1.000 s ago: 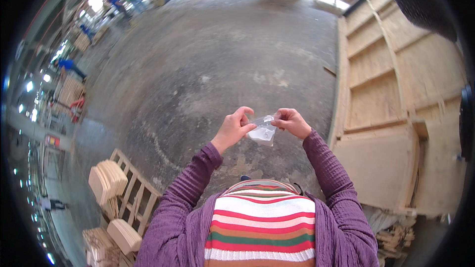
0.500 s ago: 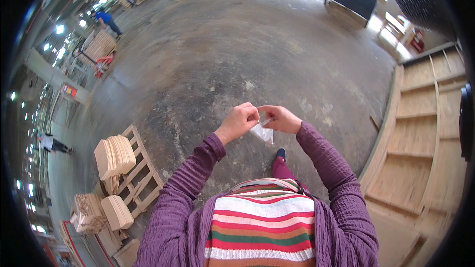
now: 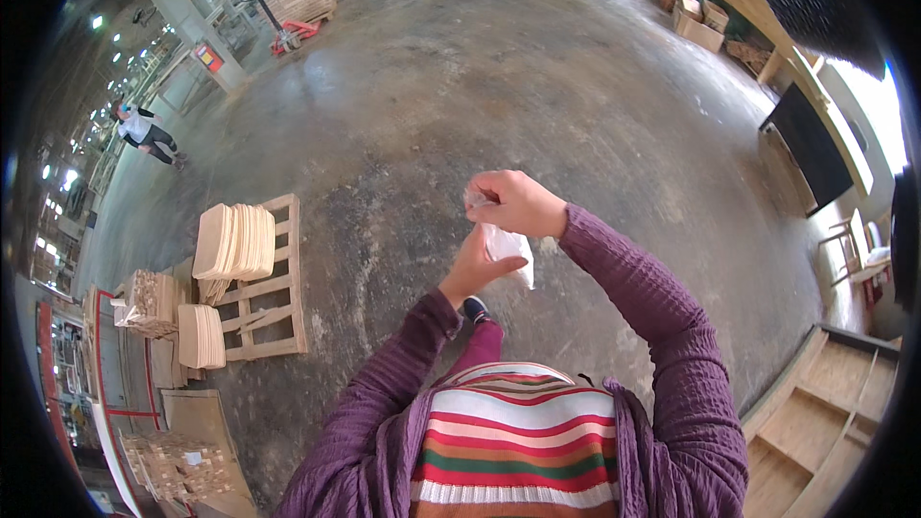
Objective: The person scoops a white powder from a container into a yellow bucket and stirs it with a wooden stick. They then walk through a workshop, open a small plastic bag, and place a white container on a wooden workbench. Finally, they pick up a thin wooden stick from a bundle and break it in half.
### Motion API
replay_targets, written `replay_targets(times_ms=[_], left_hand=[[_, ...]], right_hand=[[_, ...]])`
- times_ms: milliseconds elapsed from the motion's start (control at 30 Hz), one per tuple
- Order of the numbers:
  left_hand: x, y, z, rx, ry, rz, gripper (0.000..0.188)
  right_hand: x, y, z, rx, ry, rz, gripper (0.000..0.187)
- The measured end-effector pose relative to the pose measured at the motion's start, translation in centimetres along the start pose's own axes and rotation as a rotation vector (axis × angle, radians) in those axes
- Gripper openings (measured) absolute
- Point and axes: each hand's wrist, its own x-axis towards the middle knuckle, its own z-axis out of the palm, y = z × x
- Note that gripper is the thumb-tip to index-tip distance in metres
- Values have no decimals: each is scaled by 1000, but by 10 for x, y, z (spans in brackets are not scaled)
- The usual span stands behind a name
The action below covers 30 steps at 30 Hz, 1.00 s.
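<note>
A small, thin white plastic bag hangs between my hands in front of my body. My left hand is closed around the bag's side, its thumb lying across the front. Just above it, my right hand grips the gathered upper end of the bag, with its fingers curled and a bit of clear plastic showing past them. What the bag contains cannot be made out. Both forearms wear purple sleeves.
Stacked wooden boards sit on a wooden pallet at left, near bundled wood pieces. A wooden frame stands at lower right, a dark-fronted table beyond it. A person and a red pallet jack are far left.
My view has swung left, with one foot shifted. My right hand has risen above my left, which now wraps the bag's side. The wooden frame slid toward the lower right of view.
</note>
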Motion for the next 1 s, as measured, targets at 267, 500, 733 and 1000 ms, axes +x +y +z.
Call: replay_targets(times_ms=[267, 500, 733, 1000], left_hand=[[186, -67, -115, -305, 12, -270, 21], [342, -122, -183, -410, -88, -349, 29], [489, -174, -251, -360, -326, -630, 26], [616, -195, -295, -375, -440, -708, 27]], right_hand=[[211, 95, -79, -177, 92, -30, 23], [327, 167, -173, -304, 147, -24, 36], [426, 224, -245, -1289, -117, -778, 44], [572, 326, -332, -918, -929, -367, 27]])
